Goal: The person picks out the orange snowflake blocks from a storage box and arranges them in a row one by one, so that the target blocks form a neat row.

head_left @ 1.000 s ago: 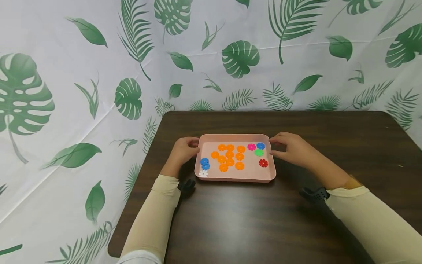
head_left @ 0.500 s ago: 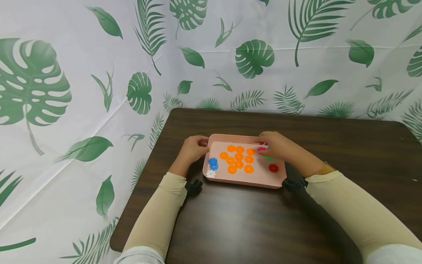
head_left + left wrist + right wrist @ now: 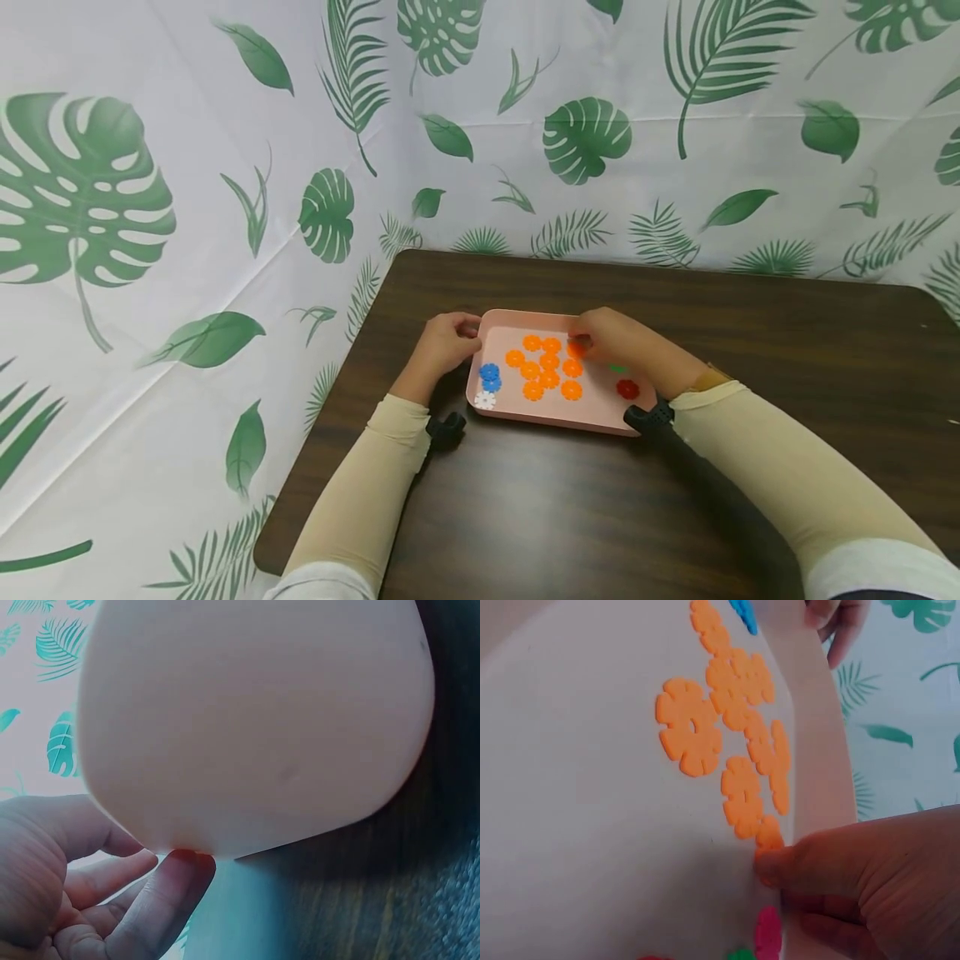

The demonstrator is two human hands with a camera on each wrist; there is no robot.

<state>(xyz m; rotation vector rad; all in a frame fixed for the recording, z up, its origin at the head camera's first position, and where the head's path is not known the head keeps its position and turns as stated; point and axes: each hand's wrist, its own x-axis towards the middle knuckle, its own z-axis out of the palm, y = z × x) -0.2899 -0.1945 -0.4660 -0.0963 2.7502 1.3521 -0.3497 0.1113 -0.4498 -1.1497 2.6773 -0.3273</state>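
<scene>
Right fingers (image 3: 821, 868) narrow on a notched, flower-like orange disc (image 3: 769, 836), left fingers (image 3: 169, 896) narrow on a smooth pink tray (image 3: 255, 735).

Soft, even light in the head view, cooler and duller at the wrists.
A pale glare sits on the near tabletop (image 3: 517, 533), with dark shadow below the right sleeve (image 3: 802, 475); the backdrop (image 3: 675, 183) is evenly lit. The left wrist view turns the backdrop cyan and leaves the tray (image 3: 255, 712) greyish and soft, with speckling at the right. In the right wrist view, shadow darkens the tray floor beside the fingers (image 3: 772, 866).
</scene>
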